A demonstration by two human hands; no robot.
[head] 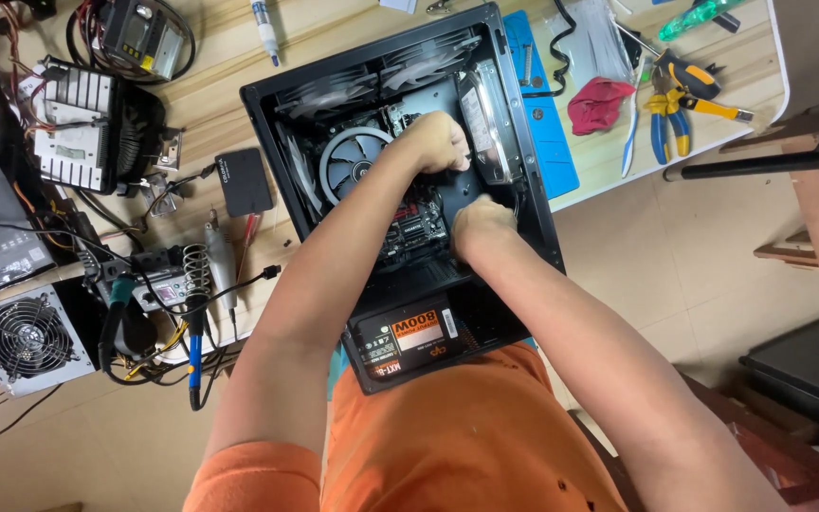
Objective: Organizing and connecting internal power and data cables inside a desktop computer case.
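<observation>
Both your hands work deep inside the open computer case [523,161] lying flat on the table [220,85].

From the head camera, your left hand [438,142] is curled shut beside the hard drive [485,123], perhaps pinching a cable; your right hand [481,226] is closed too, pressing near the motherboard [414,223], steadying it.

Black computer case [533,180] on a pale wood-grain worktop [210,95]; red cloth [597,104]; blue mat [547,142]; yellow-and-blue pliers [670,109]; orange shirt [466,446].
</observation>
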